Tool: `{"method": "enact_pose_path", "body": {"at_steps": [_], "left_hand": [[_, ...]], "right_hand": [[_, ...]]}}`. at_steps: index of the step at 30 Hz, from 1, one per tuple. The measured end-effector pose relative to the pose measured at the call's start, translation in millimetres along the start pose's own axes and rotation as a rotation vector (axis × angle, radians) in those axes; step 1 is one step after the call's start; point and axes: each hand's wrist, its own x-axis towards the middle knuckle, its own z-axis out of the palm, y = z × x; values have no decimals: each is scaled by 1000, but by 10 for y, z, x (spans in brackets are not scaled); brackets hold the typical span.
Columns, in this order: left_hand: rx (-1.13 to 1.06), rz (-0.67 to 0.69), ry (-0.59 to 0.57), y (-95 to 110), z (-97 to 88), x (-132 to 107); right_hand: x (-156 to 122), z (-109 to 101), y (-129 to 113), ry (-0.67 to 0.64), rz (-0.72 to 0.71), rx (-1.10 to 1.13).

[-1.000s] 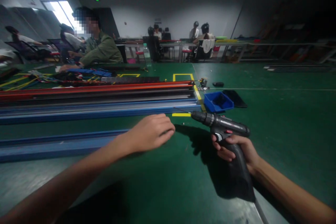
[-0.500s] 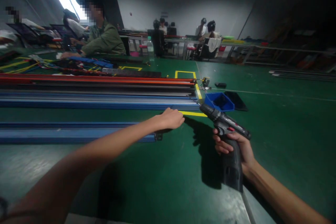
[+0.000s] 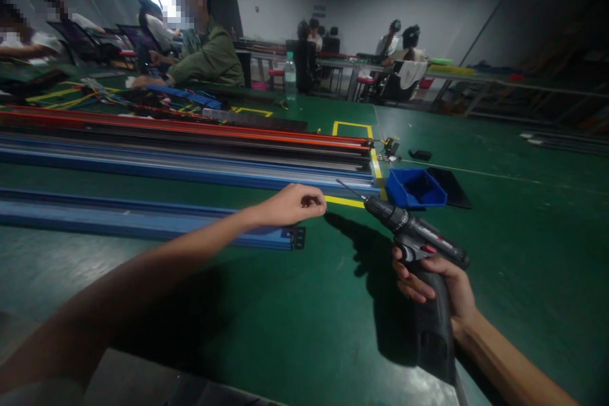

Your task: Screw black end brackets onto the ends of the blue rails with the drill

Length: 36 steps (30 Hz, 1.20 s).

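My right hand point(image 3: 440, 282) grips the handle of a dark cordless drill point(image 3: 419, 241), whose thin bit points up and left toward the blue bin point(image 3: 415, 189). My left hand point(image 3: 290, 204) reaches forward over the end of a long blue metal rail point(image 3: 143, 221) lying on the green floor. Its fingers are pinched together; what they hold, if anything, is too small to make out. A black bracket point(image 3: 297, 237) sits on the rail's end, just below that hand.
Behind the rail lie several more long rails, blue, silver, black and red point(image 3: 190, 146). Yellow tape marks point(image 3: 351, 129) run on the floor. A black flat pad point(image 3: 451, 187) lies beside the bin. A seated person in a green jacket point(image 3: 209, 60) works at far left; others sit at tables behind.
My left hand has moved forward past the rail's end and closed into a pinch. The drill has swung a little to the right. The view has shifted left to right.
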Motion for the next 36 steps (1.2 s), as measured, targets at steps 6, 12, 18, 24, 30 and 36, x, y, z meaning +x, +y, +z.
{"method": "enact_pose_path", "body": {"at_steps": [6, 12, 18, 24, 30, 36], "left_hand": [[-423, -158, 347, 33, 251, -489], [-504, -160, 467, -50, 348, -540], [-670, -226, 520, -128, 341, -485], [-683, -242, 510, -183, 355, -494], [-637, -246, 484, -170, 358, -531], [-603, -235, 483, -111, 348, -541]], "right_hand": [[-23, -34, 57, -80, 81, 14], [-42, -110, 143, -195, 180, 58], [-52, -144, 191, -266, 215, 112], [-49, -168, 192, -243, 223, 118], [-64, -173, 197, -169, 244, 94], [-89, -200, 202, -100, 274, 57]]}}
